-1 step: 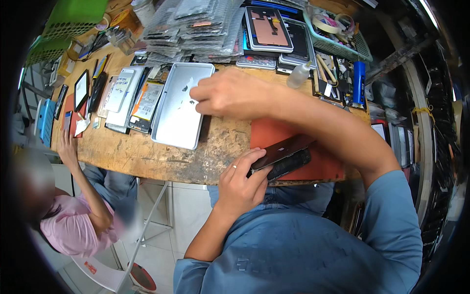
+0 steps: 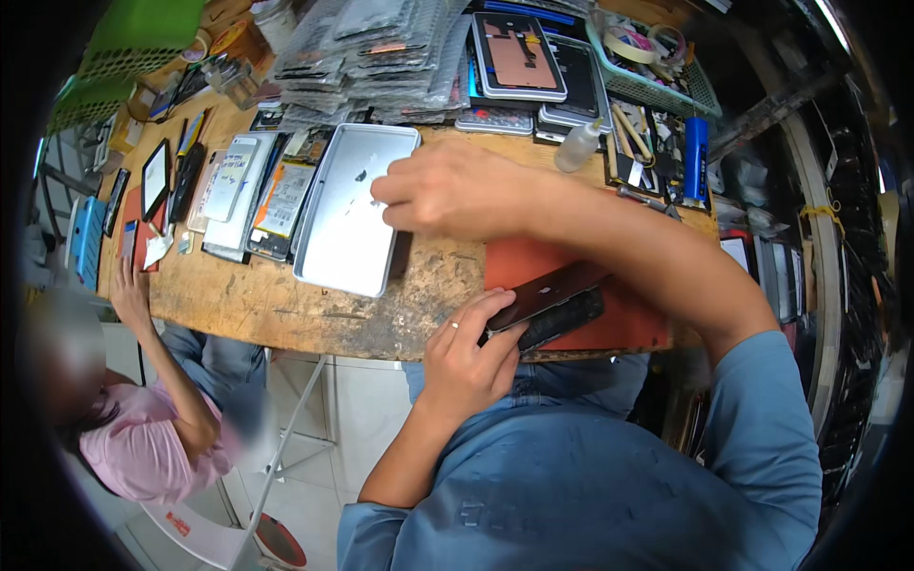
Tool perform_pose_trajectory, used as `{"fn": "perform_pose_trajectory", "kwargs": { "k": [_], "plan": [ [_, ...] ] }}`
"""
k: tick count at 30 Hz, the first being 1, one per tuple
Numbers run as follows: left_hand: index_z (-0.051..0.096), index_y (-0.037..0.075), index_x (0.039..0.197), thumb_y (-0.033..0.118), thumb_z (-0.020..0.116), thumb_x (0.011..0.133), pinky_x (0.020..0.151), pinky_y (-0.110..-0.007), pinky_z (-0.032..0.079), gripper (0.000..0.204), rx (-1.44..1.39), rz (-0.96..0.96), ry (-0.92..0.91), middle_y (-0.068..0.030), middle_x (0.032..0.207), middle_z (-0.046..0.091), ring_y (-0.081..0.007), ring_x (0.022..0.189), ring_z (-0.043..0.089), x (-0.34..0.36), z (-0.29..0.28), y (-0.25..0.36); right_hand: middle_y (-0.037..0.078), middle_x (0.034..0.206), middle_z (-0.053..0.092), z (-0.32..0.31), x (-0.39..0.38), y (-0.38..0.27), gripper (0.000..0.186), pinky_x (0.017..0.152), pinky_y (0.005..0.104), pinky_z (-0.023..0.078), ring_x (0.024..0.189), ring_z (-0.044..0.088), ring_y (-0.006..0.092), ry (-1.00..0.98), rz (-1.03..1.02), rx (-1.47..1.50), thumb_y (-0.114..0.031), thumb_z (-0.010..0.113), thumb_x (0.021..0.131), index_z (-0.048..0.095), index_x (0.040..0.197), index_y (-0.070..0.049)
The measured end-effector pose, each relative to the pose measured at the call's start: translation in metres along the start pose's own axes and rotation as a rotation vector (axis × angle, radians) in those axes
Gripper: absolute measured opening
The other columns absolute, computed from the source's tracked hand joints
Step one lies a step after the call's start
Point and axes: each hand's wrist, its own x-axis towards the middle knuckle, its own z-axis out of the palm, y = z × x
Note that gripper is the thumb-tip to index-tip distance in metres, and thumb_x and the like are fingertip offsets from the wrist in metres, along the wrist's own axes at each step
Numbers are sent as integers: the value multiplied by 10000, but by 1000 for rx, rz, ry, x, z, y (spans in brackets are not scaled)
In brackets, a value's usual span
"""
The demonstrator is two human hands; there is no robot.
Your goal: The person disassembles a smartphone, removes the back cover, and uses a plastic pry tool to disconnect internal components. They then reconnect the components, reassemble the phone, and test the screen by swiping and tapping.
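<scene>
My left hand (image 2: 466,352) grips an opened smartphone (image 2: 569,317) at the table's near edge. Its dark glossy panel (image 2: 543,293) is tilted up from the black body, with my fingers between the two at the left end. An orange-red mat (image 2: 638,319) lies under the phone. My right hand (image 2: 443,195) is closed in a pinch over the right side of a white shallow tray (image 2: 338,252). Whatever its fingertips hold is hidden. Several small dark bits (image 2: 362,175) lie in the tray beside them.
Phones and phone parts (image 2: 281,205) lie left of the tray. Bubble-wrapped packs (image 2: 371,57) are stacked behind it. A small bottle (image 2: 578,147), a blue cylinder (image 2: 697,157) and a green basket (image 2: 700,90) stand right. A co-worker's hand (image 2: 130,285) rests at the left table edge.
Hardly anything differs. My right forearm sits slightly lower, uncovering more of a slim tool behind it; my left hand keeps its hold on the phone.
</scene>
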Motion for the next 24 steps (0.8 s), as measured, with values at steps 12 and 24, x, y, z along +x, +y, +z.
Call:
{"fn": "perform_pose_trajectory", "kwargs": {
  "k": [12,24],
  "plan": [
    [786,43,927,47,725,695,981,-517,607,240,32,86,-25,-217,1151,715,-425,1097,731,1,2,-8,95,818,651,-60,-73,-77,150,624,382,576,793,711,255,-97,451,-57,-191,725,685,747,705,-44],
    [755,-32,975,-1,667,791,869,-472,611,206,27,-26,-44,-256,1179,690,-443,1032,736,7,-1,1,236,836,737,-109,-164,-70,180,700,501,606,808,759,393,-122,1246,-129,-132,666,890,743,817,13]
  ]
}}
